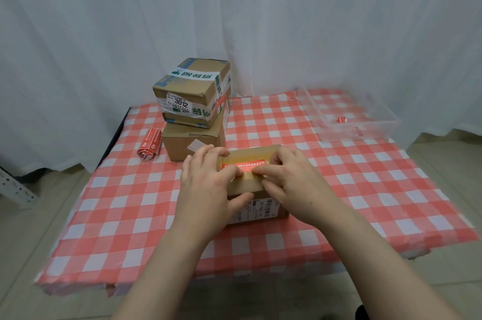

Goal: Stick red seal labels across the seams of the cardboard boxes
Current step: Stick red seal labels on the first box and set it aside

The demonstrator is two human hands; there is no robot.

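Nearest, mid-table on checked cloth (pixel 365 189): small cardboard box (pixel 249 184) under both hands. Red seal label (pixel 245 165) lying across taped top seam.

Left hand (pixel 206 184): fingers near-straight, flat on label's left part, thumb vs box's near face; nothing pinched. Right hand (pixel 294 181): fingers lightly bent, tips pressing label's right end, holding nothing.

Step, prob.: rubbing label down. Next, likely: press both ends firm, check for lifted edges, then set box aside & fetch another label.

Writing: white chars on label, too blurred to read. Barcode sticker (pixel 260 211) on near face, print sideways, not legible.

Further left: roll of red labels (pixel 148 145), just beside lower box (pixel 193 141) of a stack of 2. Upper box (pixel 191 85): sticker reading "3012", white tape w/ green chars, red label on its right side.

Far right: clear tray (pixel 386 124) w/ red scrap (pixel 341 119) inside. Behind: white curtain (pixel 260 7).
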